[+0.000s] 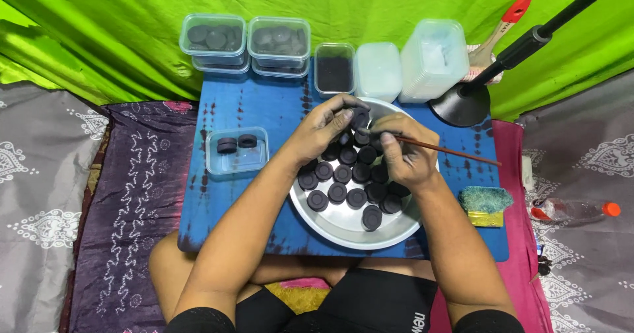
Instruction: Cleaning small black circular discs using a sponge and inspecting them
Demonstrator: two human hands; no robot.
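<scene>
A: How were the hands disposed?

B: The left hand (323, 127) pinched one black disc (360, 118) above the metal bowl (343, 224); the right hand (404, 155) gripped a thin stick (456, 152) (apparently working the disc's face).

A: Surroundings?

B: A clear tub (236, 152) lay left; stacked containers (246, 42) stood behind, well apart.

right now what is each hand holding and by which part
Left hand pinches a black disc by its rim in its fingers. Right hand grips a thin brown stick near its left end.
</scene>
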